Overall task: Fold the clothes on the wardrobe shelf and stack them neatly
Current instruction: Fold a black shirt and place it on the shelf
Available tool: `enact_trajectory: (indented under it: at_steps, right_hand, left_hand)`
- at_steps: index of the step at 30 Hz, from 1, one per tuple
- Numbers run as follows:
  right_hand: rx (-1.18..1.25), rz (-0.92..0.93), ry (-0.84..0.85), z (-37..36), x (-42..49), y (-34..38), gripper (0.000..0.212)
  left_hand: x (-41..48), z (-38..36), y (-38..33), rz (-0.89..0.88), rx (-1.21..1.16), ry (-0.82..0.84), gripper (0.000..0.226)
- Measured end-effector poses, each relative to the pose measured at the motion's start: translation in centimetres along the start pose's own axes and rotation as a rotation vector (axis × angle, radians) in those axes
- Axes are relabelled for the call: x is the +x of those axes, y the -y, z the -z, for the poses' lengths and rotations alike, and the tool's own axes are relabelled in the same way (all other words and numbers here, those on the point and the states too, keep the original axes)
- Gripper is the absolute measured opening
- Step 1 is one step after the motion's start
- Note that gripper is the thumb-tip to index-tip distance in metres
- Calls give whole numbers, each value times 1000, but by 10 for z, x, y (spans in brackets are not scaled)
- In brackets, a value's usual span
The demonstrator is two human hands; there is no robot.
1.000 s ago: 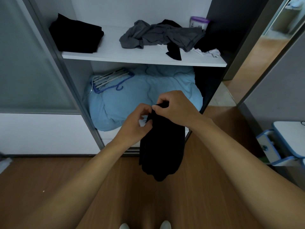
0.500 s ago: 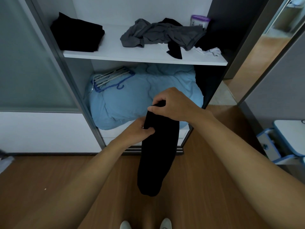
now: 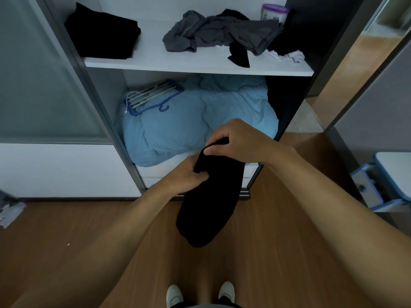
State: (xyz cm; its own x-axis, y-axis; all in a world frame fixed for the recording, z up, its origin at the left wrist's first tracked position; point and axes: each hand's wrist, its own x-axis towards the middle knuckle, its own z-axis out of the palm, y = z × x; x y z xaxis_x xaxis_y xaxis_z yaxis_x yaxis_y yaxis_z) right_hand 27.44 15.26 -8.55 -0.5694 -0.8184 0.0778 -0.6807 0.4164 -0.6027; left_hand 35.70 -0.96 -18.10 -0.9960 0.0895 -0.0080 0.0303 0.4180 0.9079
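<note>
- The black garment is held in the air before the wardrobe, above the floor. Its top is pinched by the right hand and its side edge is gripped in the curled fingers of the left hand.
- Should either grip be loosened, the hanging cloth could be dropped or its fold lost.
- If it is folded unevenly, the folded black pile on the shelf could be left leaning.

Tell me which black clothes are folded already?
The black stack at the left end of the shelf, lying flat and squared. The held black garment hangs loose; the black piece under the grey heap is crumpled.
</note>
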Motion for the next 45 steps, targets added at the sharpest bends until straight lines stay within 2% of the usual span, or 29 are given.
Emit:
enact_trajectory:
  at_steps: [3, 7, 9, 13, 15, 16, 18, 19, 21, 23, 24, 26, 29, 33, 40, 43, 45]
  right_hand:
    - [-34, 4, 27, -3, -1, 0, 19]
    - [-59, -17, 64, -4, -3, -2, 18]
    - [-73, -31, 61, -4, -4, -2, 18]
    - [-92, -32, 16, -9, -6, -1, 20]
    - [-96, -39, -14, -12, -8, -1, 22]
    - [-92, -48, -28, -13, -9, -1, 22]
    - [-83, -79, -53, -11, -12, -2, 21]
    - [-83, -90, -67, -11, -14, -2, 21]
    - [-71, -101, -107, -14, -16, -1, 20]
    - [-35, -97, -151, -19, -18, 3, 19]
    - [-16, -95, -166, -22, -19, 5, 18]
    - [-1, -98, -158, -26, -21, 7, 18]
    - [20, -95, -98, -28, -25, 8, 17]
    - [33, -81, 7, -31, -28, 10, 19]
    - [-65, -151, 147, -39, -33, 0, 23]
    - [-130, -199, 200, -42, -36, -6, 27]
    - [-161, -223, 161, -43, -38, -10, 27]
  left_hand:
    - [-5, 1, 17, 62, 63, 66, 39]
    - [-7, 9, 38, 103, 156, 164, 15]
    - [-7, 10, 51, 112, 234, 211, 12]
    - [-9, 6, 72, 161, 324, 267, 21]
    - [-12, 0, 83, 199, 360, 338, 16]
    - [-14, -3, 86, 219, 388, 384, 21]
    - [-19, -9, 89, 296, 436, 447, 50]
    - [-21, -12, 91, 307, 428, 461, 54]
    - [-23, -15, 89, 307, 338, 424, 42]
    - [-25, -19, 80, 316, 194, 328, 16]
    - [-26, -20, 76, 298, 133, 287, 13]
    - [-24, -22, 70, 248, 107, 215, 22]
    - [-21, -21, 71, 155, 166, 52, 23]
    - [-18, -13, 87, 138, 203, -122, 21]
    - [-18, 8, 105, 101, 259, -253, 32]
    - [-16, 17, 103, 142, 184, -241, 40]
    - [-17, 24, 100, 177, 143, -213, 46]
